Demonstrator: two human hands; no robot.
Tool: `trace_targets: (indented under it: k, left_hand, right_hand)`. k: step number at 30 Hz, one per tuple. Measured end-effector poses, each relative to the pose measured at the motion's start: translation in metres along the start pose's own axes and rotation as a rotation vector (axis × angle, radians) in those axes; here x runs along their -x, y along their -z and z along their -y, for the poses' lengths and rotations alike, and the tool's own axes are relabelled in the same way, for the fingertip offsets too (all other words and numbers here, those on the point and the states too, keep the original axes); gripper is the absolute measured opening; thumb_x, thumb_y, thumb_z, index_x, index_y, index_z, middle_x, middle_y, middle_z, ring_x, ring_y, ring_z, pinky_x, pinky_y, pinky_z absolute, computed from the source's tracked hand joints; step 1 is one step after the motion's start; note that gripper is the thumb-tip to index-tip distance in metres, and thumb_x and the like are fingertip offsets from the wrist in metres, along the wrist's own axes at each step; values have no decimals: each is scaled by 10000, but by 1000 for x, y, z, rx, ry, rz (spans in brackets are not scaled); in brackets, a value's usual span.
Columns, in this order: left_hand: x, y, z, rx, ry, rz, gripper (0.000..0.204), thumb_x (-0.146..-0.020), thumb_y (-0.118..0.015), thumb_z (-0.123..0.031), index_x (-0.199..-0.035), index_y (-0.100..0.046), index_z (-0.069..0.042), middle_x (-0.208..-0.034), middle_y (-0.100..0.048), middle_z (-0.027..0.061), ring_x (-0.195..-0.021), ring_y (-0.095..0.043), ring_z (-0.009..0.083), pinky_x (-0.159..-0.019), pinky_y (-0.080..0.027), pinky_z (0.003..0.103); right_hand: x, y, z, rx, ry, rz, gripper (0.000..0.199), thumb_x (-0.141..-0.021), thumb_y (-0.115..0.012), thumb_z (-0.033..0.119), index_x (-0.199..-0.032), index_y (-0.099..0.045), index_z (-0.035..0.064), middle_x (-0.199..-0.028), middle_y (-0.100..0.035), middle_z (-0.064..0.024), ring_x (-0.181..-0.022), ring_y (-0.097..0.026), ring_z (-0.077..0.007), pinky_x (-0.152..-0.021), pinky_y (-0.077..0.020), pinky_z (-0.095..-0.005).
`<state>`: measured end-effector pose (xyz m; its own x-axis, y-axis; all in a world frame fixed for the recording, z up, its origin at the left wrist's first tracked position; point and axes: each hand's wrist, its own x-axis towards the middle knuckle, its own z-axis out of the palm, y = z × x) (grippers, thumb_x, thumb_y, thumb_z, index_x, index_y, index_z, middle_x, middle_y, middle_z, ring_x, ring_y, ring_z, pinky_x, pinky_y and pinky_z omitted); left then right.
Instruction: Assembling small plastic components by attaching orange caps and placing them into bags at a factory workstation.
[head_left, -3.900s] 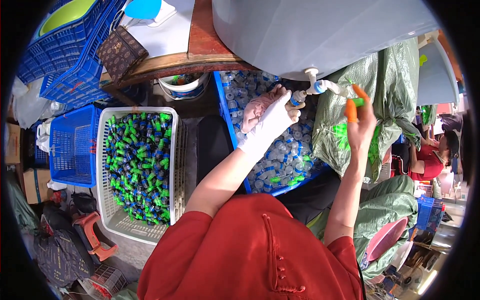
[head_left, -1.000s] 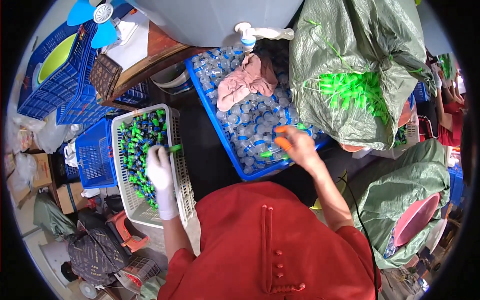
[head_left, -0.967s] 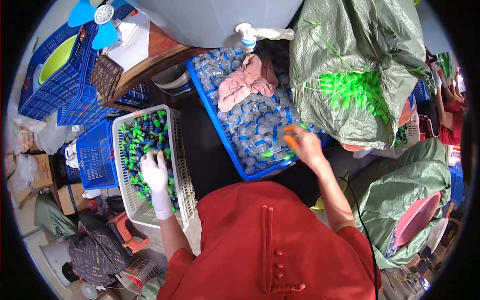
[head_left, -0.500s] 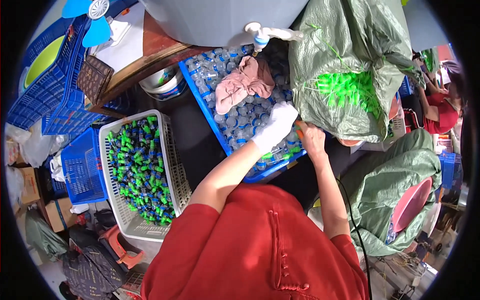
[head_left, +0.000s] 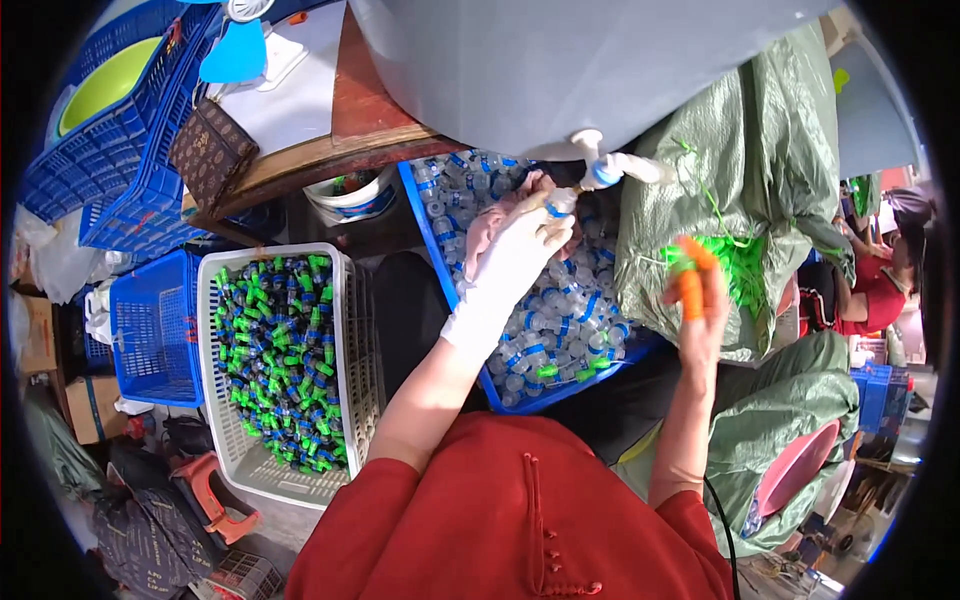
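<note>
My left hand (head_left: 515,255), in a white glove, holds a small clear bottle (head_left: 560,203) up under the white tap (head_left: 600,170) of a large grey tank (head_left: 560,70). My right hand (head_left: 695,300), with orange covers on its fingertips, is raised at the right beside a heap of green caps (head_left: 745,265) in an open green sack (head_left: 760,170). It pinches what looks like a green cap (head_left: 674,262). Below both hands lies a blue crate (head_left: 430,225) full of small clear bottles (head_left: 560,320), with a pink cloth (head_left: 483,225) at its far end.
A white basket (head_left: 360,340) of bottles with green and blue caps stands at my left. Blue crates (head_left: 155,330) and a brown pouch (head_left: 210,150) lie beyond it, by a wooden table edge (head_left: 340,150). Another person in red (head_left: 880,290) sits at the far right. More green sacks (head_left: 800,400) lie at the lower right.
Half a second ago both hands met over the blue crate. My left hand has since lifted a bottle to the tap, and my right hand has moved right toward the green caps.
</note>
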<state>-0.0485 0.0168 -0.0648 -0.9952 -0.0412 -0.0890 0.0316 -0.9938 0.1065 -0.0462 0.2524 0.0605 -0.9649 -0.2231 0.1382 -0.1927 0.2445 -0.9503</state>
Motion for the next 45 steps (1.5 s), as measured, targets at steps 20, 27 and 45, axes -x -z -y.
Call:
trace_targets:
  k: [20, 27, 45]
  left_hand:
    - [-4, -21, -2, 185, 221, 206, 202, -1000, -494, -211, -1162, -572, -118, -1083, -610, 164, -875, -599, 289, -661, -490, 356]
    - [-7, -16, -4, 124, 260, 232, 197, -997, -514, -238, -1141, -601, -137, -1051, -624, 155, -864, -593, 277, -668, -489, 357]
    - [8, -24, -11, 192, 203, 164, 232, -1012, -466, -195, -1192, -572, -94, -1077, -640, 92, -887, -607, 306, -709, -488, 400]
  right_hand:
    - [-80, -43, 35, 474, 378, -58, 386, -836, -710, 10, -1204, -629, 88, -1081, -699, -95, -918, -663, -124, -808, -519, -289]
    - [-82, -38, 24, 382, 321, -86, 393, -837, -722, 34, -1205, -587, 59, -1057, -701, -97, -938, -662, -132, -798, -516, -292]
    - [-33, -25, 32, 399, 348, -73, 299, -845, -722, 64, -1125, -621, 46, -954, -686, -79, -789, -636, -124, -740, -503, -269]
